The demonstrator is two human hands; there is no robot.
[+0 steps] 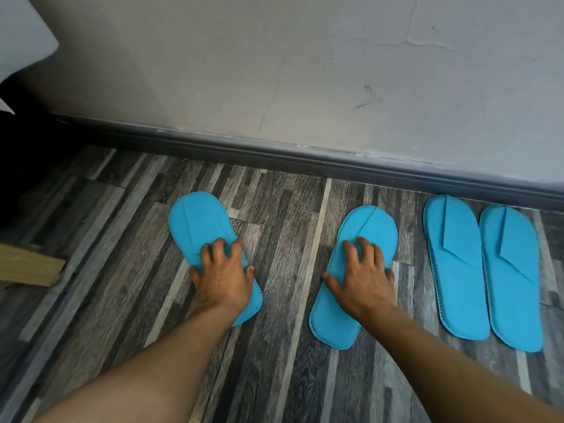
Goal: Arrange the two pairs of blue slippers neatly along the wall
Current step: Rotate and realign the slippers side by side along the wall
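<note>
Grey wood-grain plank flooring [274, 346] meets a scuffed, cracked plaster wall [305, 71] above a dark skirting board [305, 155]. Two flat, oval blue fabric slippers are pressed down under spread fingers, gripped by neither: the left slipper [195, 224] beneath the left hand [222, 276], the right slipper [335, 319] beneath the right hand [363, 279], splayed apart. A finished pair [482, 270] is seen side by side, touching, near the skirting.
</note>
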